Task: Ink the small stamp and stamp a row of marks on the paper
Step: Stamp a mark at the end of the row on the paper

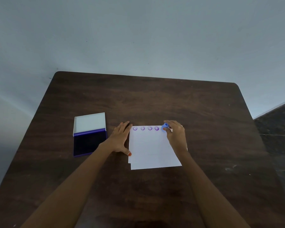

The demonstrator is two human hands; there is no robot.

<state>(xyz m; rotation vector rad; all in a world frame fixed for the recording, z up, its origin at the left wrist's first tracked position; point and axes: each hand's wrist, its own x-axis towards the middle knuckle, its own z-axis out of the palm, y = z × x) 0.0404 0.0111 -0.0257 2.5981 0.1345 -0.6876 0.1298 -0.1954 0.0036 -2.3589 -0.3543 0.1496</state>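
Observation:
A white sheet of paper lies on the dark wooden table, on top of other sheets. Along its far edge runs a row of several purple smiley marks. My right hand pinches a small blue stamp and holds it down on the paper just right of the last mark. My left hand lies flat, fingers spread, on the table against the paper's left edge. An open ink pad with a dark purple surface and raised white lid sits to the left.
The table's far edge meets a pale blue wall. A dark tiled floor shows past the table's right side. Bare wood surrounds the paper and the pad.

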